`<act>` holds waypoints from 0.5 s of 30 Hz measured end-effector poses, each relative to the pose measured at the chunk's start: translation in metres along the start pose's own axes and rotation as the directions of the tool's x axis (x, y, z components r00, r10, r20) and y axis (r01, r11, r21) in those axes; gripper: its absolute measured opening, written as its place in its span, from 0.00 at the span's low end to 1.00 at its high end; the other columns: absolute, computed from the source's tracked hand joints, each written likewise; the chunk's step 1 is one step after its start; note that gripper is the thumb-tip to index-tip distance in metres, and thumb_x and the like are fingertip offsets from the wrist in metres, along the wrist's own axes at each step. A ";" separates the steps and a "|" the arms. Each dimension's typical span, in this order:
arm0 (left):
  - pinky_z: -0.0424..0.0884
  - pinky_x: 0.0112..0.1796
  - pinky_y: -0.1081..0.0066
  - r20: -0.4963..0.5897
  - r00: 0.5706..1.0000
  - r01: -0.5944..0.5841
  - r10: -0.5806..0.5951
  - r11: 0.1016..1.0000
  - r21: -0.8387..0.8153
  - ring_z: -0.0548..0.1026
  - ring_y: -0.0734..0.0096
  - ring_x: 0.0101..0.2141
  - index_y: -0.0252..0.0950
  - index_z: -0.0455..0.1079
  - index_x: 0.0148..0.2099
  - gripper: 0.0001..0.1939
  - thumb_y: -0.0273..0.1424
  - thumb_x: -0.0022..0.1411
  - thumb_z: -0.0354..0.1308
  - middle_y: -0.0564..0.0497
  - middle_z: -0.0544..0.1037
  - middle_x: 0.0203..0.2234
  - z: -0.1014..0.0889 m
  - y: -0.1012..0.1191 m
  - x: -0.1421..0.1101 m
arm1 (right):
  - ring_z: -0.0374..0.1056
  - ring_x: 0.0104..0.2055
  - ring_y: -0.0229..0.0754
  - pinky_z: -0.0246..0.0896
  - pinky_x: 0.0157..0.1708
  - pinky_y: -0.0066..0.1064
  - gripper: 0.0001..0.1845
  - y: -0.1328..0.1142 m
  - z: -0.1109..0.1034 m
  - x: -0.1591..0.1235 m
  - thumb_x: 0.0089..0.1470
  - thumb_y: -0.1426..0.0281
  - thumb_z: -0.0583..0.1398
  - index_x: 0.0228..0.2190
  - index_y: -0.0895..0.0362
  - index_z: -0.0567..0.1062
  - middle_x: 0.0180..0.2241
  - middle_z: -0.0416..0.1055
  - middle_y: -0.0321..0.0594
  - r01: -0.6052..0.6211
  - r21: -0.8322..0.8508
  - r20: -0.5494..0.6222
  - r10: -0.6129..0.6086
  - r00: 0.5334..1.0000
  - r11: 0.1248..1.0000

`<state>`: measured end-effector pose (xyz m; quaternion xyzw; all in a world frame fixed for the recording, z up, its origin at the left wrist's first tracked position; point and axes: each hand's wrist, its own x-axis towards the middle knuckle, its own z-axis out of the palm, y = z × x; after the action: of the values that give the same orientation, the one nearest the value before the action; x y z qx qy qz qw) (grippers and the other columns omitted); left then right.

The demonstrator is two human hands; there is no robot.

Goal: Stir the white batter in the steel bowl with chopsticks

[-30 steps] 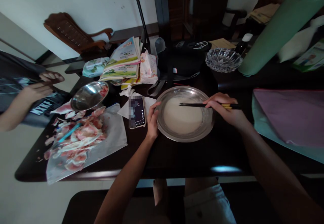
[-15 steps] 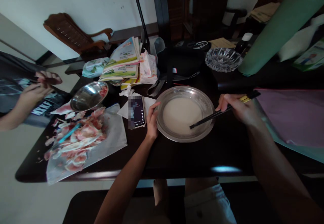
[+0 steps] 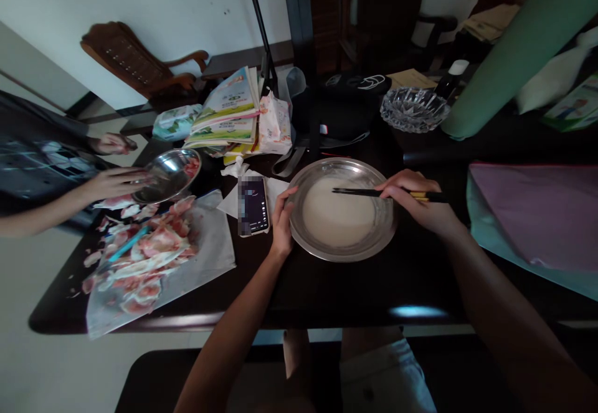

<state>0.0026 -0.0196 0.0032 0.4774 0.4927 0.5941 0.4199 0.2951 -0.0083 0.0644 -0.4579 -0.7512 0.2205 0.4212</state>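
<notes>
In front of me a wide metal bowl (image 3: 385,221) stands on the dark table, holding a pale, milky liquid (image 3: 339,223). My left hand (image 3: 283,220) grips its left rim, thumb low and fingers along the outer side. A pair of black chopsticks (image 3: 357,192) with gold bands is held in my right hand (image 3: 415,196), over the bowl's right rim. Their tips reach across the upper part of the liquid; whether they dip into it I cannot tell. Just left of my left hand lies a lit phone (image 3: 253,206) on white paper.
At left, pinkish raw meat pieces (image 3: 161,245) and a blue-handled tool (image 3: 128,245) lie on a plastic sheet (image 3: 215,238). A co-worker's hand (image 3: 119,182) is at a smaller metal bowl (image 3: 174,165). Books (image 3: 228,104), a glass dish (image 3: 415,111) and a green cylinder (image 3: 509,58) stand behind.
My right hand has moved left and the chopstick tips have swung from the bowl's lower right to its upper middle. The co-worker's hand has reached to the smaller bowl.
</notes>
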 end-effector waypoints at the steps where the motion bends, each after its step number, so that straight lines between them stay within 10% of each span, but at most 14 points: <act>1: 0.68 0.57 0.58 -0.004 1.000 -0.006 0.006 1.000 0.000 0.74 0.55 0.54 0.41 0.75 0.51 0.19 0.44 0.63 0.58 0.47 0.78 0.50 0.000 0.000 0.000 | 0.75 0.37 0.48 0.63 0.46 0.45 0.19 0.001 -0.003 0.000 0.64 0.56 0.59 0.26 0.50 0.79 0.31 0.82 0.39 -0.015 0.021 -0.052 0.016 0.999 1.000; 7: 0.71 0.54 0.56 -0.013 0.999 -0.031 0.032 0.999 0.034 0.75 0.54 0.52 0.41 0.75 0.50 0.18 0.45 0.64 0.57 0.46 0.80 0.47 0.001 0.000 0.000 | 0.71 0.30 0.46 0.64 0.40 0.43 0.26 0.010 -0.022 -0.003 0.65 0.53 0.58 0.18 0.50 0.75 0.23 0.75 0.39 -0.070 0.276 -0.238 0.139 0.961 0.959; 15: 0.71 0.54 0.58 -0.027 0.999 -0.027 0.028 0.999 0.044 0.75 0.55 0.53 0.40 0.76 0.50 0.18 0.43 0.64 0.57 0.46 0.79 0.49 -0.001 -0.001 0.000 | 0.73 0.29 0.45 0.66 0.36 0.40 0.27 -0.001 -0.014 -0.003 0.62 0.50 0.60 0.18 0.51 0.77 0.23 0.77 0.39 -0.161 0.376 0.037 0.159 0.987 0.913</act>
<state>0.0021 -0.0196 0.0021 0.4850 0.5047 0.5953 0.3945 0.3070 -0.0122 0.0717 -0.4275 -0.6559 0.3958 0.4800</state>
